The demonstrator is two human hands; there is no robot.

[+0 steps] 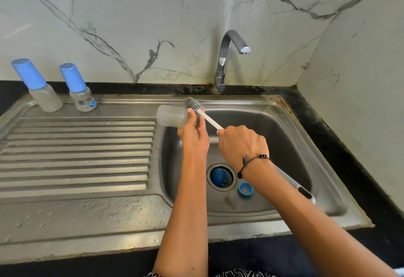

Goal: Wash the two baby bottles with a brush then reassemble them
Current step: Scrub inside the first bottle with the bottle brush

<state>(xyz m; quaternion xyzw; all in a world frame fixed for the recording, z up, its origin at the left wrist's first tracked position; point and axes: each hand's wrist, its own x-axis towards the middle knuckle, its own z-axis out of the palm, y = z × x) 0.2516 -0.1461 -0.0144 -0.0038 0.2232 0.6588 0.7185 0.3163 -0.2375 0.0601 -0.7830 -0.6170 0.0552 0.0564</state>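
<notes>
Left hand (192, 132) grips an open bottle body (172, 116), right hand (242, 143) the brush (194, 105); two capped bottles (82, 89) wait on the counter (87, 211), so reassembly looks far off.

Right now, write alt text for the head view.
Over a steel sink, the left hand holds a clear bottle body while the right hand grips a bottle brush at its mouth. Two blue-capped bottles stand on the drainboard; a blue ring lies in the basin.
</notes>
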